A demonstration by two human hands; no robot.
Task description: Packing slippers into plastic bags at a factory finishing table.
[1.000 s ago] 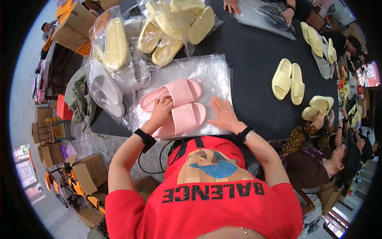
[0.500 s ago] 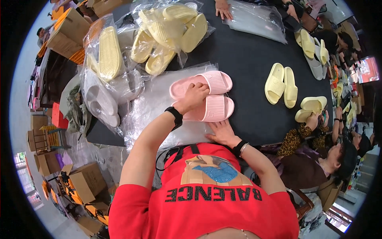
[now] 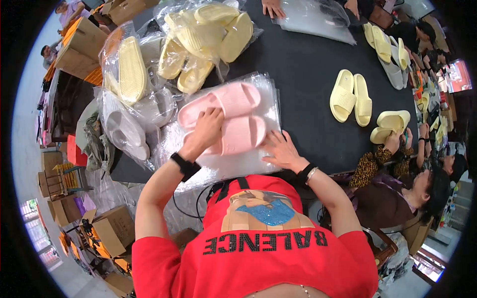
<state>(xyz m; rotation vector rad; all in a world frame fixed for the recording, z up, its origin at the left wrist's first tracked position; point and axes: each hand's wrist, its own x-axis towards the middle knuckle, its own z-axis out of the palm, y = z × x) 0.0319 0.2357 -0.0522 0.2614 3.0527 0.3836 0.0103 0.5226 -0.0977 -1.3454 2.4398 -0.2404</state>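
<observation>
At the near edge of the black tabletop (image 3: pixel 308 74), L hand (image 3: pixel 206 130) grip closed over the pair of pink slippers (image 3: pixel 226 119), fingers wrapped on the nearer one. R hand (image 3: pixel 279 149) flat, fingers spread, pressing the clear plastic bags (image 3: pixel 238 161) under & just beside the pair. Bagged yellow slippers (image 3: pixel 198 44) piled twd far-left corner; loose yellow pair (image 3: pixel 351 96) well apart to the R.

Bagged pale yellow foam slippers (image 3: pixel 206 42) lie heaped on the black tabletop (image 3: pixel 303 79); an unbagged yellow slipper pair (image 3: pixel 350 95) sits apart, brown cardboard boxes (image 3: pixel 82 42) alongside.
</observation>
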